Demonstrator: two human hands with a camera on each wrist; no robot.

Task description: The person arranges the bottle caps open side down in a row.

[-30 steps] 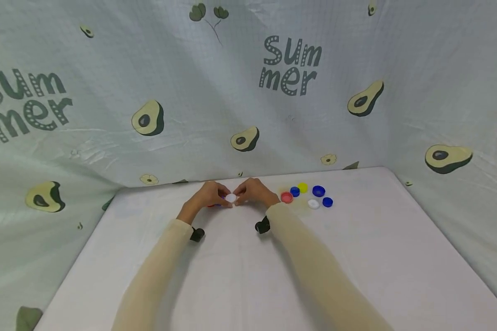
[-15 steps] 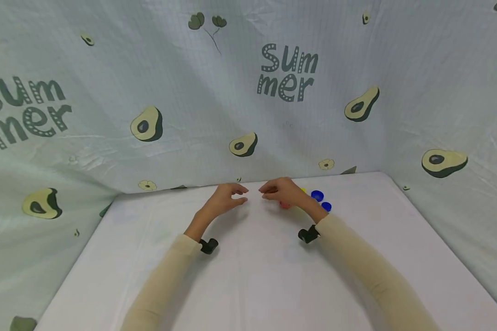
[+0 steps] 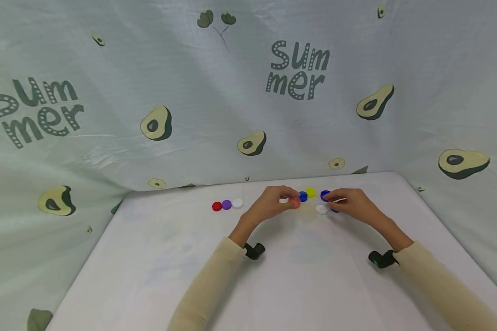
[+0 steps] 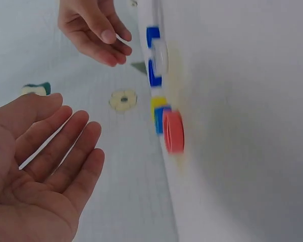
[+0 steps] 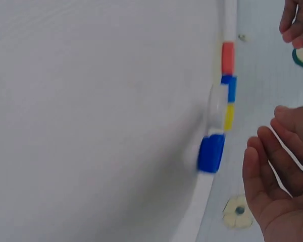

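Observation:
My left hand point(image 3: 269, 203) hovers at the left of the right-hand group of bottle caps, fingers loosely bent and holding nothing. Its fingertips overlap a coral-red cap point(image 3: 295, 203) in the head view; the left wrist view shows a gap between that hand point(image 4: 55, 151) and the coral cap point(image 4: 173, 132). On the group's other side is my right hand point(image 3: 352, 202), relaxed and bare. A dark blue cap point(image 3: 325, 195) and a white cap point(image 3: 322, 209) lie by its fingertips. Another blue cap point(image 3: 335, 211) is partly hidden under them. Between the hands sit a blue cap point(image 3: 303, 196) and a yellow cap point(image 3: 310, 192).
Left of both hands, a red cap point(image 3: 217, 206), a purple cap point(image 3: 226, 204) and a white cap point(image 3: 237, 203) form a row on the white table point(image 3: 149, 266). A printed cloth point(image 3: 207, 115) hangs behind the table's far edge.
Both hands have let go of the white cap, which now ends the left row beside the purple one. They have moved right and spread apart around the other caps.

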